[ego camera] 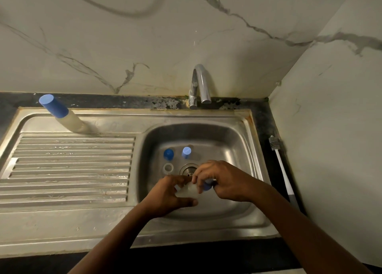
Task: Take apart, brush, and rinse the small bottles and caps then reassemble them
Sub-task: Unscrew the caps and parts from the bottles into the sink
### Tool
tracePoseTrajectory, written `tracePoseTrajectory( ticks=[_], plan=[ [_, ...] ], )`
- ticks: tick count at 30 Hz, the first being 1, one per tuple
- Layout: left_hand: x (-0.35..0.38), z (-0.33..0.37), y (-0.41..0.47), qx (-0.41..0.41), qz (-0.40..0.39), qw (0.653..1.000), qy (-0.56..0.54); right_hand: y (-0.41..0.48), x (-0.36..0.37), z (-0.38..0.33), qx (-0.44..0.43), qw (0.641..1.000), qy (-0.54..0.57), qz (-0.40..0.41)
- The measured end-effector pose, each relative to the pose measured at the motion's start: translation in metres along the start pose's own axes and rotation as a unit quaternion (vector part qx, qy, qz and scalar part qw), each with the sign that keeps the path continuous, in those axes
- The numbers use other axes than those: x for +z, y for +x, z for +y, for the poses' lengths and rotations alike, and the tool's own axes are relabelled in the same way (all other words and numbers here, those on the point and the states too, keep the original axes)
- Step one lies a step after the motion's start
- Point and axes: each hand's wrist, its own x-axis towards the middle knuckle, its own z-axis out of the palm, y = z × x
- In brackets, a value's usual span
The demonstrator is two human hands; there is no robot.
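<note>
Clock directions are taken from the drain [187, 169], with 12 at the tap. Nearest to me, at 6 o'clock, both hands work over the sink basin [237, 209]. I have the left hand [169, 193] wrapped round the clear small bottle [189, 190], fingers curled on its body and thumb beneath. The right hand [224, 179] pinches the blue cap [206, 186] at the bottle's end. I judge this to be a counter-grip for twisting: one hand fixes the body, the other turns the cap. I cannot tell whether the cap is coming off or going on. Working above the basin means drips and dropped parts land inside it.

At 9 o'clock, just beside the drain, sits a clear open-topped piece [168, 168], probably an uncapped bottle. At 11 lies a loose dark-blue cap [168, 154]; at 12, a lighter blue-capped item [186, 152]. At 3, on the counter outside the basin, lies the brush [283, 170], on the right hand's side. Farthest off are the tap [199, 83] at 12, with no water visible, and a tall capped bottle [62, 114] at 10 on the drainboard.
</note>
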Motion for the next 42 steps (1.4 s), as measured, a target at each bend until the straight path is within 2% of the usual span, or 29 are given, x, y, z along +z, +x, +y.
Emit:
tracePoseTrajectory(
  ticks=[8, 12, 16, 22, 32, 42],
  plan=[
    [0.031, -0.011, 0.036, 0.003, 0.097, 0.995, -0.031, -0.02, -0.029, 0.026, 0.069, 0.993, 0.03, 0.095],
    [0.061, -0.02, 0.075, -0.026, 0.126, 0.992, -0.016, -0.02, -0.023, 0.041, 0.124, 0.984, 0.036, 0.123],
    [0.085, -0.026, 0.107, -0.051, 0.129, 0.99, 0.003, -0.019, -0.012, 0.059, 0.164, 0.977, 0.034, 0.132],
    [0.112, -0.033, 0.134, -0.102, 0.119, 0.986, -0.058, -0.029, -0.004, 0.077, 0.203, 0.967, 0.04, 0.151],
    [0.126, -0.046, 0.146, -0.131, 0.131, 0.981, -0.06, -0.034, -0.003, 0.085, 0.211, 0.964, 0.048, 0.156],
    [0.11, -0.043, 0.139, -0.128, 0.096, 0.985, -0.065, -0.023, 0.002, 0.075, 0.217, 0.957, 0.065, 0.18]
  ],
)
